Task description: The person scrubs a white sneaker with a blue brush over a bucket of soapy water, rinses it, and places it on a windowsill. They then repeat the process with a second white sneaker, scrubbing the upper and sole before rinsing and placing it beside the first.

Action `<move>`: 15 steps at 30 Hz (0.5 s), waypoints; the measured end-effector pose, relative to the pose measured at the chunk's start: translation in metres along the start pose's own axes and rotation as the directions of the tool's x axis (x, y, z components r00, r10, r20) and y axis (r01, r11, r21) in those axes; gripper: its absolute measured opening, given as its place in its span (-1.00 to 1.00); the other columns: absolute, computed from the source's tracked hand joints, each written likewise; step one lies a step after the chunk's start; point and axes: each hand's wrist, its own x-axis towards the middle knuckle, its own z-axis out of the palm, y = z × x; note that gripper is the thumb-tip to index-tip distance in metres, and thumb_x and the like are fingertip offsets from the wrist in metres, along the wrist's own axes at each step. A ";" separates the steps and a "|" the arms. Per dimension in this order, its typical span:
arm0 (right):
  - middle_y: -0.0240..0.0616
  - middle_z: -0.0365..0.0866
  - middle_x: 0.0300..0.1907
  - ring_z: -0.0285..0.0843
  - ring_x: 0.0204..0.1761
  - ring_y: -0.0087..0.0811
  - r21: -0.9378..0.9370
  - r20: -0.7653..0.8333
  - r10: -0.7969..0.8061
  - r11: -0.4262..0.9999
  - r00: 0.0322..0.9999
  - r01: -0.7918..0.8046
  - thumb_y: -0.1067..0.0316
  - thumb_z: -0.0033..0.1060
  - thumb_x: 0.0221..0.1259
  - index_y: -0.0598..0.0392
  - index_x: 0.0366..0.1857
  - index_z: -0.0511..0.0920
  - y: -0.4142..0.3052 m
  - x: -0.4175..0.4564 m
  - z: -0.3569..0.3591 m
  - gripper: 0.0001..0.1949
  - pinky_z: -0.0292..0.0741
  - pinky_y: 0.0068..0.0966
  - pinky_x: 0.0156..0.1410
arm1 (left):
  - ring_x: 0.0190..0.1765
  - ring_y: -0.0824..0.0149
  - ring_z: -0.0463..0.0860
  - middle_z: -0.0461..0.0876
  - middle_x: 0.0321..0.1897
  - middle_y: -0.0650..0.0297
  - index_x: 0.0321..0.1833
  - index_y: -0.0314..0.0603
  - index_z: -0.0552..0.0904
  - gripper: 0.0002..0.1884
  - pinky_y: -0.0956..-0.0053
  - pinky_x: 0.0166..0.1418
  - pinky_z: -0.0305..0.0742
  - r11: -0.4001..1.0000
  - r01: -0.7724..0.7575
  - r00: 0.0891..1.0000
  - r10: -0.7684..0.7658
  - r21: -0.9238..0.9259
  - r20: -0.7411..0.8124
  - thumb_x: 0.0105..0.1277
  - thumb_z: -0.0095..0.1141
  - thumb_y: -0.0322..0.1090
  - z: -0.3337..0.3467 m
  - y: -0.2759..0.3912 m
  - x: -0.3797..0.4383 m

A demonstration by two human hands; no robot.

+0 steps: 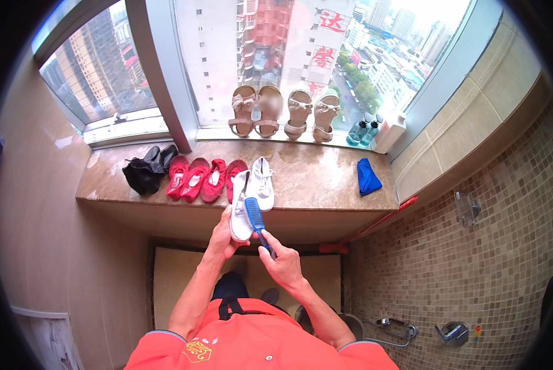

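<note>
My left hand (224, 237) holds a white lace-up shoe (241, 203) upright from below, in front of the ledge. The blue bristle head of a brush (255, 213) lies against or just over the shoe's right side; contact is hard to tell. Its dark blue handle is gripped in my right hand (281, 261). A second white shoe (262, 182) rests on the stone ledge behind. Left of it stand several red fabric ballet shoes (195, 180), the rightmost partly hidden by the held shoe.
Black shoes (149, 170) sit at the left of the stone ledge (313, 180); a folded blue cloth (368, 178) is at its right. Sandals (267, 113), pump bottles (359, 131) and a white bottle (390, 132) line the windowsill. A shower mixer (454, 334) juts from the right wall.
</note>
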 end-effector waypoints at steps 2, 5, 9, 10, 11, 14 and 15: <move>-0.33 0.31 -0.67 0.30 -0.63 -0.62 -0.017 -0.044 0.039 0.999 0.998 -0.039 0.24 0.35 0.35 0.05 0.33 0.62 0.008 0.010 -0.008 -0.53 0.36 -0.49 -0.46 | -0.35 0.19 0.84 0.81 -0.20 0.14 0.27 -0.17 0.58 -0.39 0.38 -0.50 0.74 0.996 0.008 1.000 -0.010 0.088 0.019 0.63 -0.17 0.25 0.010 0.000 0.020; -0.36 0.31 -0.65 0.25 -0.60 -0.67 -0.030 -0.108 0.106 0.994 0.988 -0.109 0.28 0.37 0.34 0.10 0.30 0.63 0.013 0.028 -0.020 -0.55 0.33 -0.51 -0.47 | -0.23 0.22 0.84 0.80 -0.11 0.16 0.27 -0.21 0.58 -0.50 0.28 -0.33 0.81 0.993 0.002 0.997 -0.012 0.119 0.082 0.69 -0.17 0.08 0.025 -0.005 0.058; -0.31 0.35 -0.62 0.26 -0.58 -0.68 -0.145 -0.199 0.136 0.975 0.970 -0.167 0.29 0.37 0.33 0.10 0.29 0.64 0.022 0.060 -0.035 -0.55 0.35 -0.50 -0.46 | 0.10 0.15 0.77 0.74 0.10 0.17 0.32 -0.18 0.56 -0.62 -0.07 0.15 0.73 0.989 0.148 0.969 -0.146 0.006 0.197 0.70 -0.13 -0.11 0.036 -0.024 0.123; -0.29 0.37 -0.62 0.26 -0.58 -0.68 -0.159 -0.223 0.127 0.973 0.966 -0.165 0.29 0.37 0.33 0.11 0.29 0.64 0.021 0.067 -0.036 -0.55 0.36 -0.50 -0.45 | 0.06 0.18 0.78 0.75 0.06 0.19 0.28 -0.20 0.58 -0.64 0.00 0.11 0.75 0.992 0.125 0.965 -0.127 0.027 0.228 0.69 -0.10 -0.11 0.034 -0.033 0.140; -0.27 0.40 -0.62 0.27 -0.58 -0.68 -0.171 -0.247 0.118 0.972 0.962 -0.164 0.30 0.37 0.32 0.11 0.28 0.64 0.019 0.076 -0.038 -0.56 0.37 -0.49 -0.45 | 0.02 0.22 0.79 0.76 0.02 0.21 0.23 -0.21 0.61 -0.65 0.06 0.07 0.76 0.994 0.100 0.960 -0.109 0.047 0.259 0.68 -0.07 -0.12 0.032 -0.040 0.158; -0.19 0.44 -0.62 0.34 -0.59 -0.64 -0.203 -0.284 0.175 0.950 0.943 -0.237 0.28 0.37 0.32 0.10 0.26 0.66 0.025 0.090 -0.039 -0.57 0.41 -0.46 -0.43 | -0.20 0.31 0.79 0.79 -0.18 0.24 0.05 -0.24 0.68 -0.68 0.26 -0.09 0.76 0.970 0.108 0.977 -0.145 0.220 0.158 0.67 -0.03 -0.15 0.040 -0.045 0.177; -0.13 0.48 -0.62 0.44 -0.59 -0.48 -0.226 -0.278 0.206 0.935 0.938 -0.273 0.24 0.35 0.32 0.07 0.25 0.67 0.024 0.093 -0.038 -0.58 0.45 -0.38 -0.41 | -0.24 0.32 0.79 0.79 -0.21 0.24 0.02 -0.25 0.69 -0.68 0.28 -0.12 0.76 0.953 0.112 0.980 -0.152 0.281 0.125 0.67 -0.03 -0.15 0.037 -0.051 0.184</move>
